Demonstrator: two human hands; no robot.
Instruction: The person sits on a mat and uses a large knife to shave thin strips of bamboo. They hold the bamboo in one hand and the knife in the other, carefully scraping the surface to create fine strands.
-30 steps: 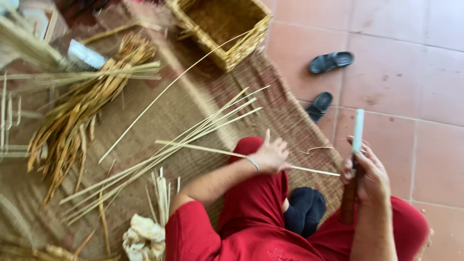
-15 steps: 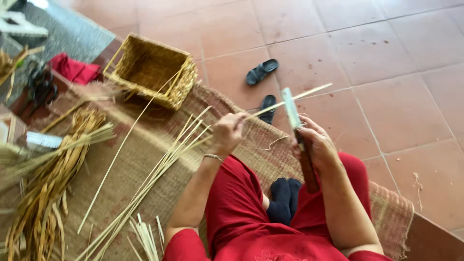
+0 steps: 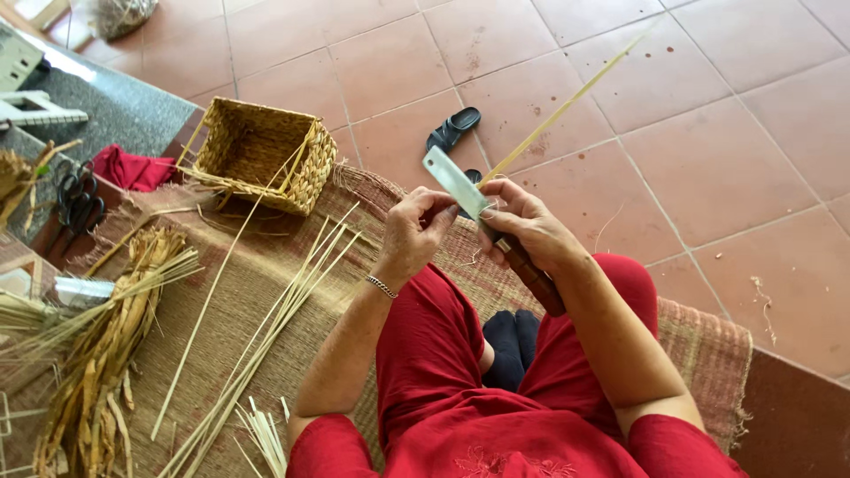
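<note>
A person in red clothes sits on a wide brown woven mat [image 3: 266,292] with dark socks tucked between the knees. Just above the knees, the right hand [image 3: 531,232] is wrapped tight around the dark wooden handle of a knife with a flat silver blade [image 3: 456,184]. The blade points up and to the left. The left hand [image 3: 416,232] is just beside the blade, and its fingers pinch the near end of a long thin pale yellow reed strip [image 3: 567,104]. The strip touches the knife and slants far up to the right, over the orange floor tiles [image 3: 708,177].

Left of the knife, many more pale reed strips [image 3: 283,310] lie spread on the mat. Farther left lies a thick bundle of dry yellow-brown straw [image 3: 97,354]. Beyond the knife, a square woven straw basket [image 3: 266,159] sits at the mat's edge, with a pair of black sandals [image 3: 453,131] near it on the tiles. Past the basket lie a red cloth [image 3: 128,168] and black scissors [image 3: 75,199].
</note>
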